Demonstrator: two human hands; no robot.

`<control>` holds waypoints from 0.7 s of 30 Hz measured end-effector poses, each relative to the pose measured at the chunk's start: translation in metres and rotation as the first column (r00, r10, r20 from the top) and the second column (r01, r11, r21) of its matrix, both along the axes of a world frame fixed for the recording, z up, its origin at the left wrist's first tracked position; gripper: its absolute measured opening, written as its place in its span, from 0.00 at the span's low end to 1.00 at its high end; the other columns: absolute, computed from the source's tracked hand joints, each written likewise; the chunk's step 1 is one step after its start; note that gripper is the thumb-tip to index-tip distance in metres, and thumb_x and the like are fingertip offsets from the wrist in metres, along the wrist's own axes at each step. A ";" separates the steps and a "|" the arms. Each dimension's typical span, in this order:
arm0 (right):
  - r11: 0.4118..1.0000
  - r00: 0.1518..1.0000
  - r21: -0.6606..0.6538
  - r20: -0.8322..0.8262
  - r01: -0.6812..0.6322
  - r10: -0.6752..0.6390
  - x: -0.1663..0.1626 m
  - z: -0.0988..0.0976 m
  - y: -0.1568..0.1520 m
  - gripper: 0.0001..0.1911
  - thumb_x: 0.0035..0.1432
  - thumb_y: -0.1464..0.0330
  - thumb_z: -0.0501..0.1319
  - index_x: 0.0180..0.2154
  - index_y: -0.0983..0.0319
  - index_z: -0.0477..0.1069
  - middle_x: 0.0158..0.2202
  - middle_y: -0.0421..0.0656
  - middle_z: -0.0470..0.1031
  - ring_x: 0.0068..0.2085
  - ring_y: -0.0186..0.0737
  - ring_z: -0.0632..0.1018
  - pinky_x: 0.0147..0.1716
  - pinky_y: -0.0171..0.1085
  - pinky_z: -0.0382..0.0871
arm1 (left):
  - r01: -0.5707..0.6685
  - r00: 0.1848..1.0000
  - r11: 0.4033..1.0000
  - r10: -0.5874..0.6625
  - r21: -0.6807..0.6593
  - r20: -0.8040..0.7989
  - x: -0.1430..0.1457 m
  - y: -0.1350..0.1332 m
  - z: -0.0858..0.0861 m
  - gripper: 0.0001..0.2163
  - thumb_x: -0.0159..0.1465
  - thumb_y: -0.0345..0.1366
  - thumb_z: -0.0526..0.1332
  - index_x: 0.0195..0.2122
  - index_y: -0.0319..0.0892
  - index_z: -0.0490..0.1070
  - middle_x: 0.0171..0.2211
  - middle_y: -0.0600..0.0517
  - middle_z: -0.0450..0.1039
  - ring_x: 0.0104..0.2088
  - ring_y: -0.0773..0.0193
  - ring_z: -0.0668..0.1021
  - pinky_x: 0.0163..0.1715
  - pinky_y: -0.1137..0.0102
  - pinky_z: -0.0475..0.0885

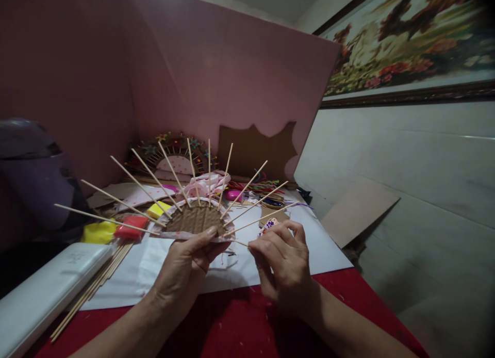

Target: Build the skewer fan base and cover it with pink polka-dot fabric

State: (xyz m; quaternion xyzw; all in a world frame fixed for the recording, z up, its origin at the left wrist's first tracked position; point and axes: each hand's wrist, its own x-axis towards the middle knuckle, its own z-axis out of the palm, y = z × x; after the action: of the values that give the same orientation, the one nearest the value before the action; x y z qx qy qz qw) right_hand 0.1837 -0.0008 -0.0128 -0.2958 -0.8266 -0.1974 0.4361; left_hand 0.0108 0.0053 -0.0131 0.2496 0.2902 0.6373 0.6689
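Observation:
My left hand (184, 269) grips the lower edge of a half-round cardboard piece (195, 220), thumb on its face. Pale pink, spotted fabric trims the rim of that piece. Several thin wooden sticks fan outward from its curved edge. Close to the right-hand corner, my right hand (284, 262) has thumb and fingers pinched on a short wooden stick (242, 243). The other end of this stick meets the cardboard's corner; whether it is inserted cannot be made out. A patterned purple-and-white scrap (269, 224) shows just behind the right fingers.
White paper (328, 252) covers part of the red tablecloth (240, 327). On the left lie a white box (62, 275), loose sticks (100, 275), and red (131, 227) and yellow packets (98, 232). Behind stand a decorated half-round piece (174, 164), pink cloth (207, 185) and a brown cutout (255, 149).

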 end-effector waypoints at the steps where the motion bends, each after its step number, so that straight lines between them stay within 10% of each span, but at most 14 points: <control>1: 1.000 1.000 0.001 -0.011 -0.003 0.003 0.000 0.000 0.000 0.06 0.52 0.76 0.56 0.33 0.62 0.66 0.26 0.42 0.72 0.32 0.41 0.70 0.39 0.47 0.57 | -0.005 1.000 1.000 0.005 -0.002 -0.004 0.000 -0.001 0.001 0.05 0.52 0.23 0.61 0.23 0.34 0.76 0.26 0.49 0.77 0.31 0.66 0.77 0.37 0.71 0.74; 21: 0.999 0.999 0.035 -0.015 -0.029 0.029 -0.003 -0.004 0.002 0.08 0.52 0.78 0.57 0.36 0.63 0.67 0.27 0.42 0.73 0.33 0.41 0.71 0.41 0.47 0.57 | 0.015 0.997 0.997 -0.010 0.070 -0.074 0.004 -0.004 0.003 0.03 0.53 0.27 0.63 0.24 0.35 0.76 0.26 0.49 0.77 0.31 0.67 0.77 0.40 0.70 0.73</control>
State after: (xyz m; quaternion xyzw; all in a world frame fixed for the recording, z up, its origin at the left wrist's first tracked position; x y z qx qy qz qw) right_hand 0.1808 0.0008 -0.0172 -0.2777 -0.8238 -0.2033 0.4505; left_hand 0.0147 0.0018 -0.0105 0.2984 0.2905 0.6334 0.6522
